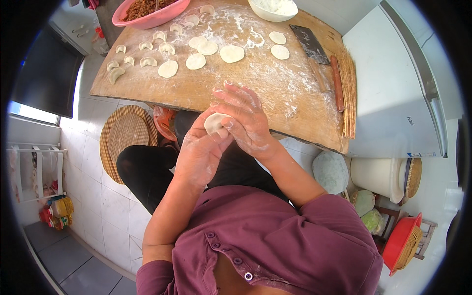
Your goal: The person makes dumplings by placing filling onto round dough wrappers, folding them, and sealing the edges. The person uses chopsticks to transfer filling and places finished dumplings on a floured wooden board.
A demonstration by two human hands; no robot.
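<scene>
A folded dumpling [214,123] of pale dough is held between my two floury hands, just in front of the board's near edge. My left hand [201,151] grips it from below and the left. On its right side my right hand [245,120] pinches the dough with thumb and forefinger, the other fingers raised. Beyond them, round dough wrappers [232,54] lie flat on the floured wooden board [221,86]. Several shaped dumplings [148,62] sit at the board's left. My fingers hide part of the dumpling, and its filling cannot be seen.
At the back stand a pink basin [147,18] of minced filling and a white bowl [273,10] of flour. A cleaver [309,43], a rolling pin [337,84] and a straw whisk broom [349,99] lie at the right, beside a Haier refrigerator [391,84]. A round slatted mat [110,155] is at lower left.
</scene>
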